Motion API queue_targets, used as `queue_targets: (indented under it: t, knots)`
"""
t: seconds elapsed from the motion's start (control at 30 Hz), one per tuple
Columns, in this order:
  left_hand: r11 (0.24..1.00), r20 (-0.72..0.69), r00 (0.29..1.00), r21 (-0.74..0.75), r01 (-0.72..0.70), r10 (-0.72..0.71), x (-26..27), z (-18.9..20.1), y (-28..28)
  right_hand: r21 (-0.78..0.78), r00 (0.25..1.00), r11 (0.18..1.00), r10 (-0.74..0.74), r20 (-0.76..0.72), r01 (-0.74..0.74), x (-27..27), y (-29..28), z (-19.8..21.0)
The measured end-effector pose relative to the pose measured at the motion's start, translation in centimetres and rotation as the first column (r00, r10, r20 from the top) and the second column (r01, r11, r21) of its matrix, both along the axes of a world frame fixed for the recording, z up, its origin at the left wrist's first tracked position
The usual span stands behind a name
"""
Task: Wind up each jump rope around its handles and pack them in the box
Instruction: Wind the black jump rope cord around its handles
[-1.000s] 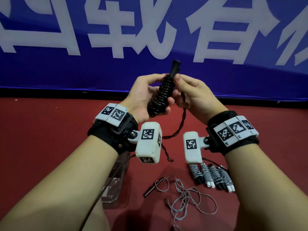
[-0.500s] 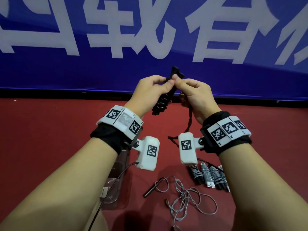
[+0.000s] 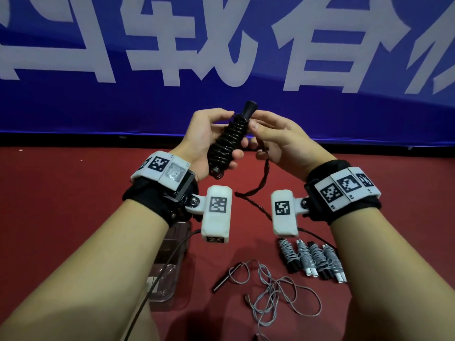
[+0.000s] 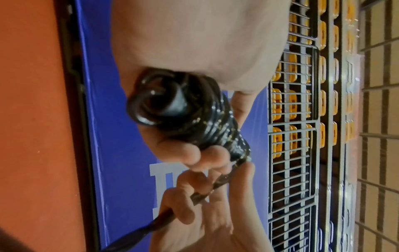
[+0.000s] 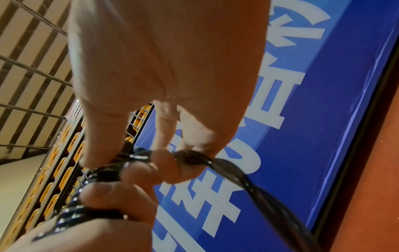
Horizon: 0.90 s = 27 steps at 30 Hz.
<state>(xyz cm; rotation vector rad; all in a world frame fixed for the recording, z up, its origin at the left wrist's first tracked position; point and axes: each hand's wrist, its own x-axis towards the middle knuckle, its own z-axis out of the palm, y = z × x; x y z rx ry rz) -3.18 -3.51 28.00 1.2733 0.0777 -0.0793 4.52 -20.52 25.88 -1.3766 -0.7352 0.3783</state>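
Note:
I hold a black jump rope bundle (image 3: 227, 141) up in front of me, its cord coiled round the handles, one handle tip poking out on top. My left hand (image 3: 209, 141) grips the coiled bundle (image 4: 194, 119). My right hand (image 3: 275, 141) pinches the loose black cord (image 3: 262, 183) beside the bundle; the cord (image 5: 248, 179) trails down to the red floor. Several wound grey ropes (image 3: 311, 259) lie in a row at the lower right. An unwound grey rope (image 3: 273, 291) with a dark handle sprawls on the floor. A clear plastic box (image 3: 170, 267) sits under my left forearm.
A blue banner (image 3: 221, 57) with white characters stands along the far edge of the red floor (image 3: 61, 205). A thin black cable (image 3: 157, 279) runs from my left wrist camera down across the box.
The hands rolled the bundle forward and back: half a second ago it was tipped away under my fingers, now it stands more upright with its handle tip showing. The loose cord tail has shortened.

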Motion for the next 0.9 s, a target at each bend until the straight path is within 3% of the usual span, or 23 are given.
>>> queue_targets:
  t: [0.1, 0.23, 0.3, 0.37, 0.47, 0.57, 0.63, 0.73, 0.9]
  knots:
    - [0.996, -0.006, 0.996, 0.027, 0.086, -0.086, -0.2, 0.1, 0.2, -0.004, 0.996, 0.996, 0.094, 0.010, -0.094, -0.2, -0.5, 0.1]
    - [0.985, 0.024, 0.988, 0.088, 0.149, -0.152, -0.5, 0.7, 0.4, 0.095, 0.998, 0.994, 0.060, -0.021, -0.058, -0.3, -0.6, 0.1]
    - [0.986, 0.075, 0.993, 0.150, 0.075, -0.087, -0.3, 0.8, 0.1, 0.104, 0.999, 0.994, 0.020, -0.027, -0.017, -0.3, -0.5, 0.1]
    - [0.961, 0.165, 0.984, 0.255, -0.105, 0.064, 0.3, 0.5, -0.2, 0.094, 0.999, 0.995, -0.038, -0.030, 0.041, -0.3, -0.3, 0.0]
    - [0.867, 0.338, 0.916, 0.367, -0.338, 0.214, 1.0, -0.1, -0.3, 0.082, 0.987, 0.984, -0.158, -0.042, 0.161, -0.2, 0.0, -0.4]
    - [0.829, 0.446, 0.883, 0.431, -0.356, 0.147, 1.1, -0.7, -0.1, 0.077, 0.966, 0.963, -0.253, -0.058, 0.257, 0.1, 0.0, -0.4]
    - [0.732, 0.504, 0.855, 0.536, -0.421, 0.123, 1.3, -1.1, -0.1, 0.037, 0.953, 0.953, -0.299, -0.058, 0.301, 0.2, -0.1, -0.3]
    - [0.663, 0.547, 0.819, 0.551, -0.507, 0.171, 1.5, -1.6, -0.4, -0.051, 0.953, 0.954, -0.299, -0.039, 0.297, 0.0, 0.0, -0.1]
    - [0.431, 0.635, 0.748, 0.630, -0.646, 0.192, 1.4, -1.9, -0.5, -0.113, 0.976, 0.972, -0.214, -0.048, 0.207, -0.6, 0.2, 0.3]
